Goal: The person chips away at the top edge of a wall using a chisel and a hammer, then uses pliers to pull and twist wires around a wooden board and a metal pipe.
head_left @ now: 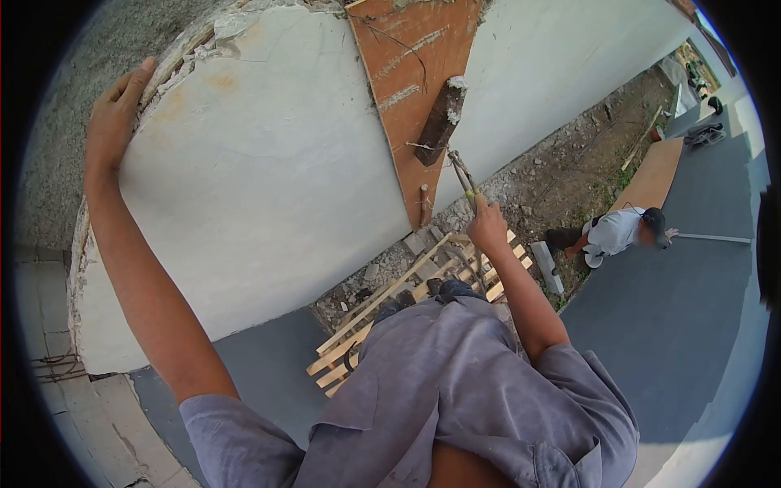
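My left hand (118,114) rests on the broken top edge of the white wall (244,163), fingers extended over the rim and not closed on anything. In my right hand (488,228) is a pair of long-handled pincers (464,172), with yellow-green on the handles. Their jaws point up at the lower end of a dark wooden block (441,122) with white mortar on its top. A thin wire (419,146) sticks out by the block. Behind the block is an orange-brown board (415,57), set against the wall, with a short wooden peg (425,203) near its bottom tip.
Beneath me is a slatted wooden pallet (333,366), with rubble around it. At right, a co-worker (622,233) bends beside a grey wall (651,325), near a pale block (547,267). Bare rebar (57,366) juts out at far left.
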